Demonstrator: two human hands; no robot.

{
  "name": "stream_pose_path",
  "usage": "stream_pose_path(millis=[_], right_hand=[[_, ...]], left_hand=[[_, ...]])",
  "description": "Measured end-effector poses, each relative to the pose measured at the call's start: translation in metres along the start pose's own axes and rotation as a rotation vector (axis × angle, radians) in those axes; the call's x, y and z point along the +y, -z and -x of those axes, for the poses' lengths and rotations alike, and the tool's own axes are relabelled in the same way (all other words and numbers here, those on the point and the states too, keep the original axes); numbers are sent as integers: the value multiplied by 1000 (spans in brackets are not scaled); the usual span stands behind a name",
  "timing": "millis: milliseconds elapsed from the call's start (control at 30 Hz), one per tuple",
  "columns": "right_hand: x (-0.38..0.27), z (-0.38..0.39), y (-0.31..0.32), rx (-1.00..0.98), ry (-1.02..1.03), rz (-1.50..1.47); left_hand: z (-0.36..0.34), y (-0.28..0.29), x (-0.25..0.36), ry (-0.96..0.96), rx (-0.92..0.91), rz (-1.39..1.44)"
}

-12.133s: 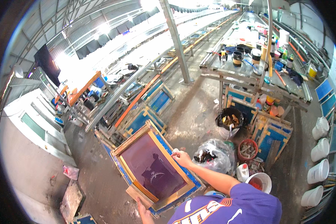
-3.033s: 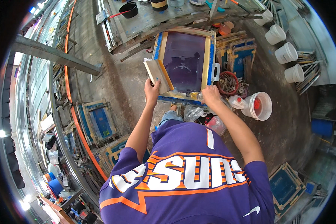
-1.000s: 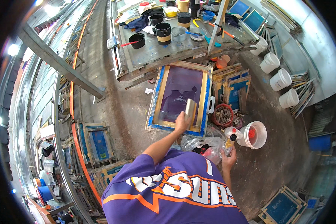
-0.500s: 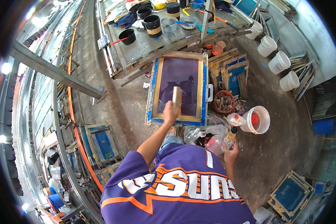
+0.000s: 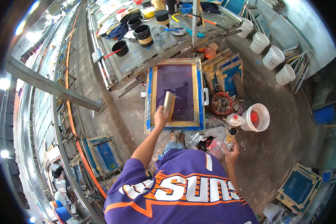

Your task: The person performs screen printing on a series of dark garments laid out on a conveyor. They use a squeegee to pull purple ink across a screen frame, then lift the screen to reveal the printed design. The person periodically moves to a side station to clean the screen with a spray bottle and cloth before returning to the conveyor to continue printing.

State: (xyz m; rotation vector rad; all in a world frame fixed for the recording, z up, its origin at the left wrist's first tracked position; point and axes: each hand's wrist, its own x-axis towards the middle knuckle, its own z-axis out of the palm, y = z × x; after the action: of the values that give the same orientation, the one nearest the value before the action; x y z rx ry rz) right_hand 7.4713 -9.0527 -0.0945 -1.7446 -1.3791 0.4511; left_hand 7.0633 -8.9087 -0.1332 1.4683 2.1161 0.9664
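Note:
A screen-printing frame (image 5: 151,97) with blue tape and tan borders lies at the centre, its purple mesh (image 5: 174,77) marked with a pale design. My left hand (image 5: 161,118) is closed on a squeegee (image 5: 167,102) with a pale bar and amber blade, held over the mesh's lower left. My right hand (image 5: 231,153) grips a small bottle (image 5: 230,136) with a black cap and yellowish body, below the screen's right corner. Just beside that hand are crumpled clear plastic bags (image 5: 212,143).
Ahead stands a metal table (image 5: 130,65) with pots and tools. To the right are stacked screens (image 5: 230,83), a red tub (image 5: 222,103), a white bucket (image 5: 260,118) and more pails (image 5: 272,56). A steel beam (image 5: 52,84) and long rails run along the left.
My left hand has taken the squeegee from the screen's left side to over the mesh, then slightly leftward. My right hand has come away from the frame's lower right, down with the bottle.

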Motion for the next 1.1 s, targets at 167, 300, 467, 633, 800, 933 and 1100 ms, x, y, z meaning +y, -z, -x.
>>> stream_pose_path(millis=[167,300,467,633,800,933,1100], right_hand=[[6,10,13,-62,-126,-15],[-2,2,8,-66,-78,46],[-23,-9,2,-55,-68,-43],[-14,-3,-2,-8,7,8],[1,10,-1,-22,-59,-54],[-19,13,6,-55,-131,-108],[-12,19,8,-24,-82,-82]], left_hand=[[-11,53,2,-136,-93,-82],[2,39,10,-347,-245,-192],[16,-2,36,-509,-282,-267],[15,-22,48,-621,-284,-372],[12,-16,22,-768,-352,-404],[-1,13,23,-558,-508,-476],[-11,50,20,-256,-357,-303]])
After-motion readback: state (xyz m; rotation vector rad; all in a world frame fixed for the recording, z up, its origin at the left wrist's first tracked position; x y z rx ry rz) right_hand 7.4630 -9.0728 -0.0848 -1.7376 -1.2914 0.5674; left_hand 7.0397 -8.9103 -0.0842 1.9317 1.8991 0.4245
